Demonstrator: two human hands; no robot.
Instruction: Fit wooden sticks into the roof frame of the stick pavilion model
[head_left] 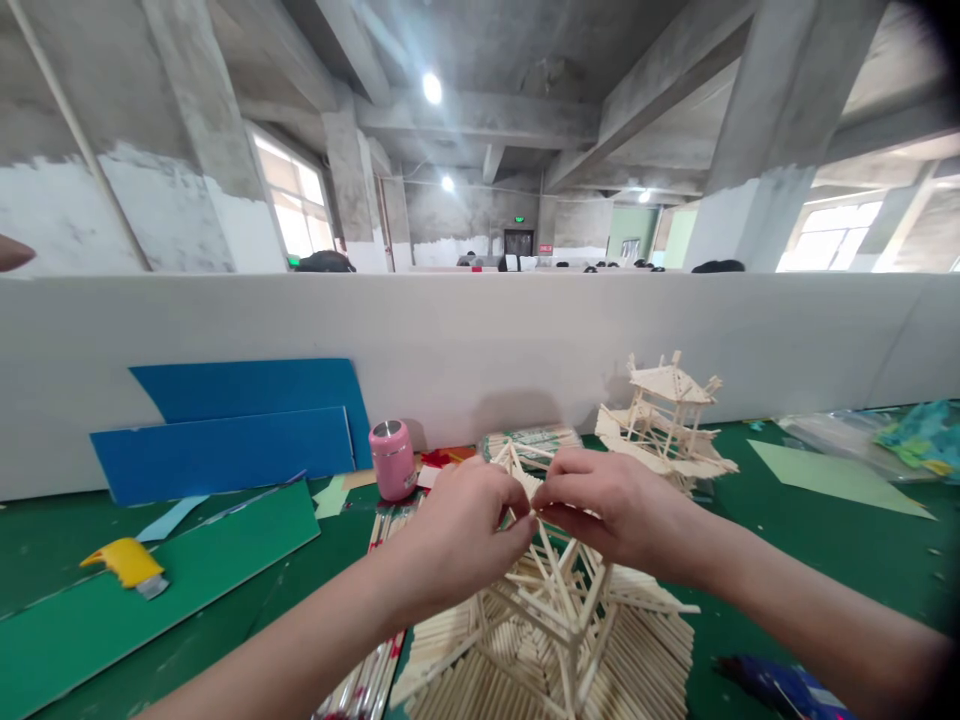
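In front of me stands a model pavilion built from thin wooden sticks, with an open frame rising over a slatted, roof-like base. My left hand and my right hand meet near its upper part. Both hands have thumb and fingers pinched together, their tips almost touching each other. Whatever lies between the fingertips is too small and too covered to make out. Part of the frame's top is hidden behind my hands.
A second stick pavilion stands at the back right. To the left are a pink canister, blue boards, a green board and a yellow utility knife. Packaged sticks lie beside the model; a dark blue tool lies front right.
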